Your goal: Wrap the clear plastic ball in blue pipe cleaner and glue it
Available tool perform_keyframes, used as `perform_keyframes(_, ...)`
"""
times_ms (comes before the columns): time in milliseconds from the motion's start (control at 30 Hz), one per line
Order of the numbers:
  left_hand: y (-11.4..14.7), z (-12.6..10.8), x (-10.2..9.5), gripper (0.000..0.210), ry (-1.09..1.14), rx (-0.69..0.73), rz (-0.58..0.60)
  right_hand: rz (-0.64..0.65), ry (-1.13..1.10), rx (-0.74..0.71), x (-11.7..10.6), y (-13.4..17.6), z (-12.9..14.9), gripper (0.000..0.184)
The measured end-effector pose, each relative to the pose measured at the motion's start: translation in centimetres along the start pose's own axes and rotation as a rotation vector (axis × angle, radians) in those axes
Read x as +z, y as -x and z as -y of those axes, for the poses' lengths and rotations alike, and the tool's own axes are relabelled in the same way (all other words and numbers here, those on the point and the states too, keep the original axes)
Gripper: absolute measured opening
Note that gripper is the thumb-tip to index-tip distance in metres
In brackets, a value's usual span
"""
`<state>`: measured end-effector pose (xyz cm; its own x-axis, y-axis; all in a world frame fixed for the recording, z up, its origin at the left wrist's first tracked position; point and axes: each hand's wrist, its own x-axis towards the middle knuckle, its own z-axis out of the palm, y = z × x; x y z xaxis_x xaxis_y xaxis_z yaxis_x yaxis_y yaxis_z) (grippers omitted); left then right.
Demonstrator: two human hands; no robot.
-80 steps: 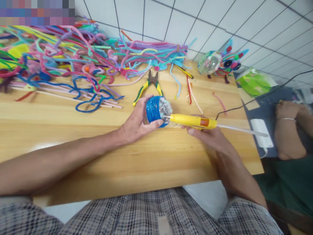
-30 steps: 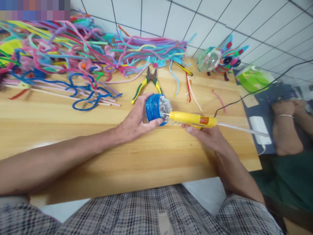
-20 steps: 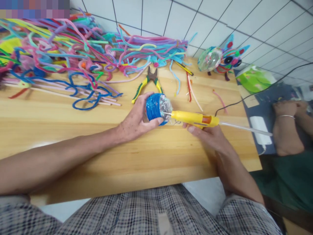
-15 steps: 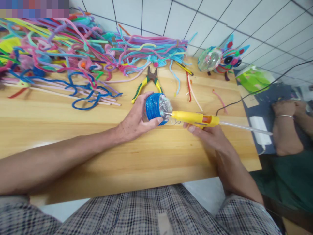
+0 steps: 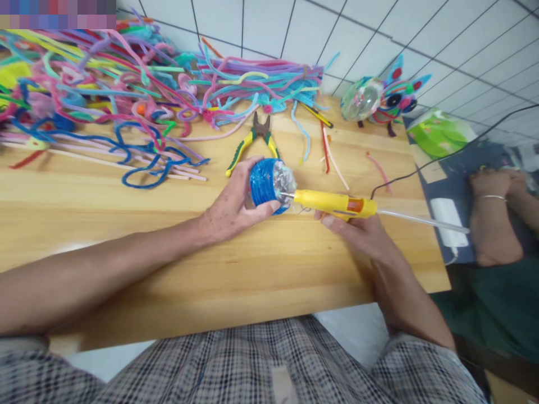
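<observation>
Barely shifted, blue cylinder (image 5: pixel 263 182) sits between left fingers (image 5: pixel 244 169).

No word, brand, number or sign can be read anywhere in the head view. The yellow glue gun (image 5: pixel 322 202) bears a small greyish mark (image 5: pixel 340 212) low on its side (a short strip, darker than the yellow around it), too small to tell whether it holds letters. The green packet (image 5: pixel 442 133) carries paler and pinkish patches, too blurred to make out as writing or pattern. The pale patch (image 5: pixel 283 384) on the plaid garment (image 5: pixel 219 359) is likewise indistinct, and nothing legible stands on the white box (image 5: pixel 448 221).
</observation>
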<state>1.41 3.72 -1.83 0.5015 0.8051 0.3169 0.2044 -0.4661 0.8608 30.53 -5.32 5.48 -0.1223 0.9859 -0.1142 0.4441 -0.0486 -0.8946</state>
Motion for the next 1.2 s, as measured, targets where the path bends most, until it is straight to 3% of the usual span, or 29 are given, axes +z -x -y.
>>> perform_keyframes(533, 0.0, 0.2, 0.1, 0.094, -0.011, 0.02, -0.009, -0.049, 0.022, 0.006, 0.9, 0.2, 0.3, 0.046)
perform_keyframes(733, -0.1, 0.4, 0.2, 0.093, -0.006, 0.027, -0.027, -0.032, 0.02, 0.015, 0.2, 0.1, 0.0, 0.052)
perform_keyframes(1200, 0.0, 0.6, 0.3, 0.096, 0.023, -0.005, -0.027, -0.013, 0.005, -0.003, -0.2, -0.2, -0.2, 0.044)
